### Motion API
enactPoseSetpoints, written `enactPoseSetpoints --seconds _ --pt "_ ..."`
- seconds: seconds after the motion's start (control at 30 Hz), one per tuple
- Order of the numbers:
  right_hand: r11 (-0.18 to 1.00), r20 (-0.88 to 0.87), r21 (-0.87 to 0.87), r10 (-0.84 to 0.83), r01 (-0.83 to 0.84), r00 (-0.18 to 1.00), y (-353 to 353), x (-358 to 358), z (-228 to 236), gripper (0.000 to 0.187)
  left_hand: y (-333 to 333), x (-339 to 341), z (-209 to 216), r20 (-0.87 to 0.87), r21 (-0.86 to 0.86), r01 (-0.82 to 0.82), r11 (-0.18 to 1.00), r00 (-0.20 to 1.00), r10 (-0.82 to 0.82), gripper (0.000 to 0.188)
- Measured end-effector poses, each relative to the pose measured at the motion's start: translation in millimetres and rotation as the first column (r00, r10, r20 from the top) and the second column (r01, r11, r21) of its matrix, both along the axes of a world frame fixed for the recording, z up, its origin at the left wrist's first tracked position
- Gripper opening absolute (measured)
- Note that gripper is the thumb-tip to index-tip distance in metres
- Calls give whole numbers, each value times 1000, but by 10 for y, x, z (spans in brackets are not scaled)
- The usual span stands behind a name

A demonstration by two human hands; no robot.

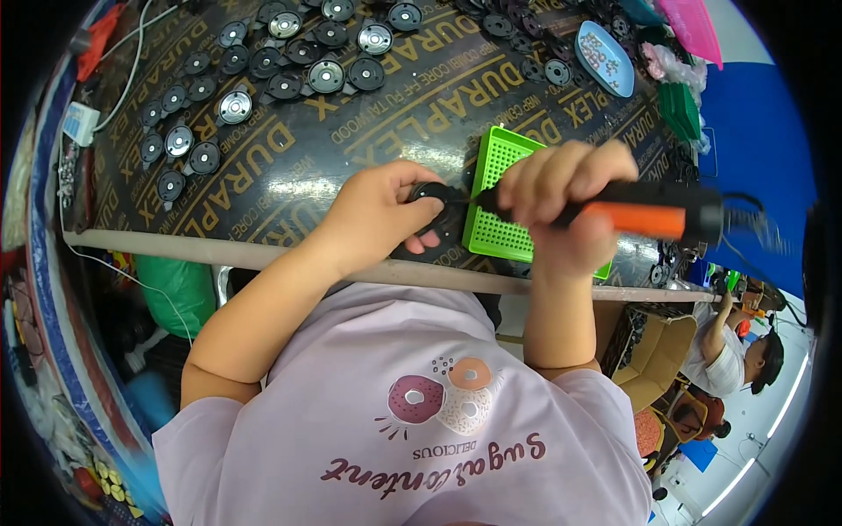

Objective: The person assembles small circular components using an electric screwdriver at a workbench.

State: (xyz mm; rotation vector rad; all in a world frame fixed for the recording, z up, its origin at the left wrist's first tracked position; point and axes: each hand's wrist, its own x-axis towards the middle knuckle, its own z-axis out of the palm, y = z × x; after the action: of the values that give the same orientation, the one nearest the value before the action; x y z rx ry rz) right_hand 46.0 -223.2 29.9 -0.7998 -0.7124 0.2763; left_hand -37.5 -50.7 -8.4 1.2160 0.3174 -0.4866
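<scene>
Left hand [381,215] pinches black round part [436,215] at near table [289,175] edge. Right hand [561,206] fisted around orange-black power screwdriver [645,215], tip on part, green tray [495,197] beneath. Many like parts [263,74] lie in rows far left, seemingly finished; this one in progress.

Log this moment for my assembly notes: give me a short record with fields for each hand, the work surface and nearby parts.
left hand: presses a black round part against the table edge
right hand: grips a black-and-orange power screwdriver, tip at the part
under the tool: green perforated tray
work surface: dark plywood table
nearby: rows of black round discs with metal centres; blue dish of small pieces
</scene>
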Motion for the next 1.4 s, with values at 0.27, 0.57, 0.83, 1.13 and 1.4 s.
enactPoseSetpoints --seconds 0.27,0.57,0.83,1.13,1.4 --pt "870 218 -176 -421 460 880 -59 160 79 11 451 -344 323 275 537 188 822 882 -382 22" --pt "765 116 -251 -585 593 803 -184 496 -144 15 1066 -1507 -245 -680 663 695 -278 404 -612 18" --pt "711 235 -364 -554 601 798 -204 488 -199 15 925 -1087 126 -308 847 531 14 513 -801 9" --pt "769 76 -254 -589 586 805 -197 477 -224 17 927 198 409 408 912 -374 166 805 -430 12" --pt "800 98 -190 -562 569 822 -233 406 -63 21 811 805 40 502 810 -576 -109 778 -378 24"
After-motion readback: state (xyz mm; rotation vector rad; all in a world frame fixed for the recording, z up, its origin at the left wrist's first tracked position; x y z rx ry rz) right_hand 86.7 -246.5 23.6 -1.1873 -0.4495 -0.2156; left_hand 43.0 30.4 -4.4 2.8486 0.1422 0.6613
